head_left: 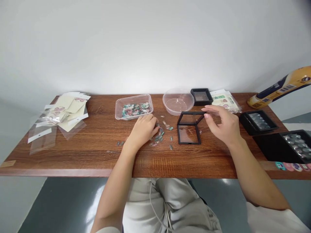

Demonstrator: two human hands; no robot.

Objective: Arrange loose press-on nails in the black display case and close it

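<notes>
My right hand (222,124) has its thumb and fingertips at the upper right corner of the raised lid of a black hinged display frame (189,143). The frame lies unfolded on the table with clear film in both halves. My left hand (143,128) rests palm down left of the frame, fingers bent together over a scatter of small green, pink and clear glossy pieces (160,139). What its fingertips hold, if anything, is hidden. Behind it, a clear rectangular tub (118,110) contains many similar pieces.
A round clear bowl (171,108) and a black box (201,103) stand behind the frame. Cards in clear bags (70,108) pile up at left; more cards (224,98) lie at right. Two black boxes (267,145) with shiny pieces and a yellow-blue package (282,89) occupy the right end.
</notes>
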